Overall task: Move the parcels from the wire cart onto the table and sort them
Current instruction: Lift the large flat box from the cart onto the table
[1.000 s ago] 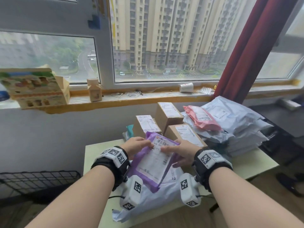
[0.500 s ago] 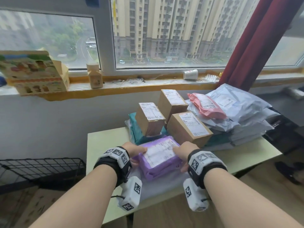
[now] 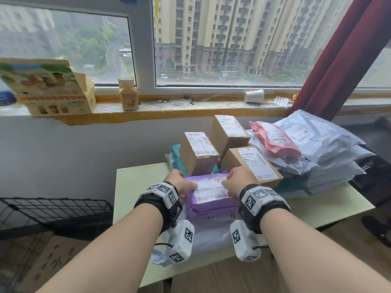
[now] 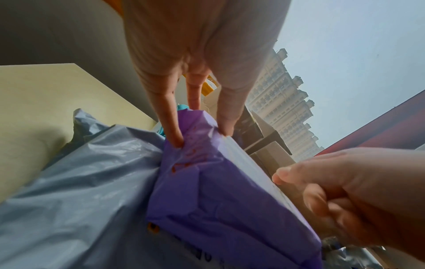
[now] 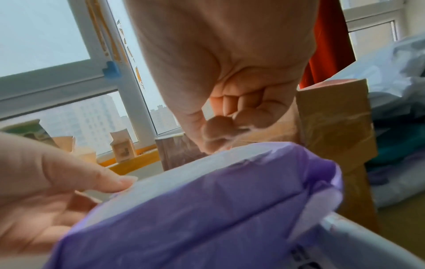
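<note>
Crinkly purple parcel lowered onto grey mailer

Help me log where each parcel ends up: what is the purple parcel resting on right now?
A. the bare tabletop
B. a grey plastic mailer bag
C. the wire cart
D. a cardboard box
B: the purple parcel lies on a grey mailer bag spread over the table, with the left hand and right hand at its ends.

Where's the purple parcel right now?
In the head view the purple parcel lies near the table's front edge on a grey mailer, between the left hand and right hand, just before the cardboard boxes.
</note>
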Demonstrator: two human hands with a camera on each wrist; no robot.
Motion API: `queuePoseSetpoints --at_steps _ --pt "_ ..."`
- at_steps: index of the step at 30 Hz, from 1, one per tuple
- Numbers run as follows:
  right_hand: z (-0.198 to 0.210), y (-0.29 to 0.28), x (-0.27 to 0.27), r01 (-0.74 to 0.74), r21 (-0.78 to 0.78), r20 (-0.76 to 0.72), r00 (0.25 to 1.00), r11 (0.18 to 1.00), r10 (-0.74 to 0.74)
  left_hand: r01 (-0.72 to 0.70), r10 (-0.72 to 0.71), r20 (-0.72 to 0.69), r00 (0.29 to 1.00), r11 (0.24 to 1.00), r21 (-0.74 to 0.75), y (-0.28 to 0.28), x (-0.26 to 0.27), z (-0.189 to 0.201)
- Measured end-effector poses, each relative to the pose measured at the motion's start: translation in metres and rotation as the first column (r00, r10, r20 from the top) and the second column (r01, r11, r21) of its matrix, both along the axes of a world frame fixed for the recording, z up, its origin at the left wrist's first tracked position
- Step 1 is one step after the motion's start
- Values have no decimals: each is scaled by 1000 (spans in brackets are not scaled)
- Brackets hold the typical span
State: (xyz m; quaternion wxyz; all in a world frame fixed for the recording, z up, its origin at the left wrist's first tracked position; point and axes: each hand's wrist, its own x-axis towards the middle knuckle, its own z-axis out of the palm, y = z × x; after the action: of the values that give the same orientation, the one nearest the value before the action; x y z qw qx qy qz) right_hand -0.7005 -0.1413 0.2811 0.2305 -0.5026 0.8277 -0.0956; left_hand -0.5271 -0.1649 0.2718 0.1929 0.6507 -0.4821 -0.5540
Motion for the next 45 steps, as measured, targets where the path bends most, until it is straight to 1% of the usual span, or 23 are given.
queuePoseSetpoints --at_steps 2,6,9,12,15,20,24,29,32,37,40,43,45 --pt "6 -6 5 1 -66 25 1000 998 0 5 -5 5 1000 1000 -9 -1 5 2" --pt "23 -14 23 -12 -163 71 997 987 23 -63 64 36 997 997 -43 -4 30 14" --pt "33 -20 42 -35 -217 74 996 976 52 -110 113 46 993 992 -54 -8 57 17" --pt "39 -28 68 -78 -234 69 993 969 97 -156 159 62 985 986 -61 -10 89 16" --pt "40 -37 98 -147 -246 98 980 958 176 -204 207 59 977 977 -59 -7 118 18" --pt "38 -49 150 -276 -224 111 946 935 306 -304 306 40 951 952 -49 0 162 17" --pt "32 -57 195 -382 -191 154 898 904 412 -394 397 40 917 917 -55 12 200 18" --pt "17 -63 252 -530 -144 191 814 836 549 -525 527 30 849 849 -48 36 252 14" --pt "7 -64 285 -601 -114 201 766 791 611 -606 607 47 794 795 -29 57 284 7" --pt "-18 -53 344 -701 -78 229 680 709 697 -746 746 54 664 665 -8 105 334 -12" --pt "-37 -36 381 -747 -24 274 634 664 723 -817 813 79 577 576 35 140 363 -26" --pt "-55 -17 417 -795 25 288 587 607 757 -856 850 108 516 508 95 173 391 -39" --pt "-64 -5 442 -814 37 292 564 580 772 -869 865 101 491 479 123 189 411 -47"
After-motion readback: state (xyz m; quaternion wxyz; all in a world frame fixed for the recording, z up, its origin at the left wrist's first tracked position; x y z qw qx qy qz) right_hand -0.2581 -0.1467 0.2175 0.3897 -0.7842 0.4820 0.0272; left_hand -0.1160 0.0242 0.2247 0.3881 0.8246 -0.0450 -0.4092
